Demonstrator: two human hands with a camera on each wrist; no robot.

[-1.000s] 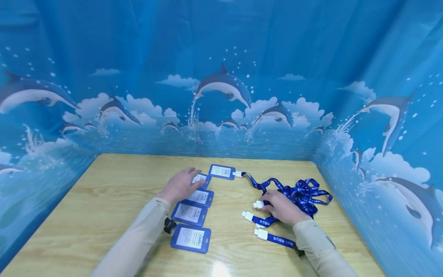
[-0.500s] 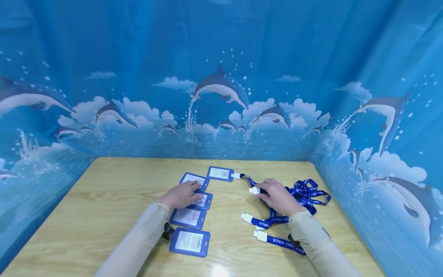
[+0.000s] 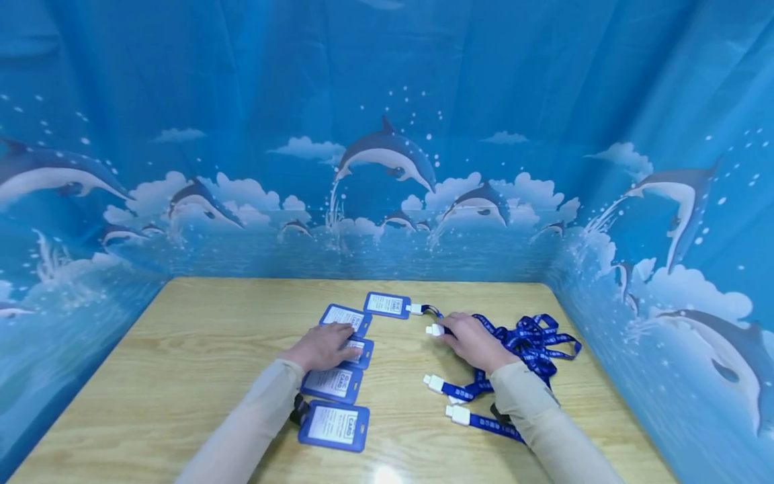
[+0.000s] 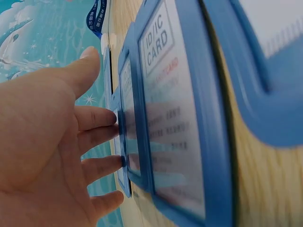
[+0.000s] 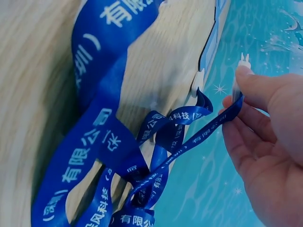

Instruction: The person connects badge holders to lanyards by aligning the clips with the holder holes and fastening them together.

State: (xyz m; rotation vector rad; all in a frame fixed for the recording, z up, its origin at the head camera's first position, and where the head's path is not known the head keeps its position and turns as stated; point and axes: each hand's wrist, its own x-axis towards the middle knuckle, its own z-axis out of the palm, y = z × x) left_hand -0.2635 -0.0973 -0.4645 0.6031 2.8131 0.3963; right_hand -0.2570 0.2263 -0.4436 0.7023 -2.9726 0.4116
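Note:
My left hand (image 3: pixel 323 346) rests over a column of blue card holders, covering part of a middle one (image 3: pixel 363 353) and the lower edge of the far one (image 3: pixel 345 317). In the left wrist view its spread fingers (image 4: pixel 99 165) reach the holders' faces, with the thumb raised. My right hand (image 3: pixel 474 341) pinches a blue lanyard just behind its white clip (image 3: pixel 434 330). The right wrist view shows that clip (image 5: pixel 244 64) poking out past thumb and forefinger, with the strap (image 5: pixel 189 142) trailing down to the pile. At the back lies one card holder (image 3: pixel 387 304) joined to a lanyard.
A tangle of blue lanyards (image 3: pixel 535 343) lies right of my right hand. Two more white clips (image 3: pixel 434 383) (image 3: pixel 458 414) point left on the table nearer me. The nearest card holder (image 3: pixel 334 427) sits by my left wrist. A dolphin curtain (image 3: pixel 387 222) borders the wooden table (image 3: pixel 181 349).
My right hand has lifted a lanyard's clip away from the pile, going left and toward the back. My left hand has slid slightly nearer, uncovering more of the far card holder.

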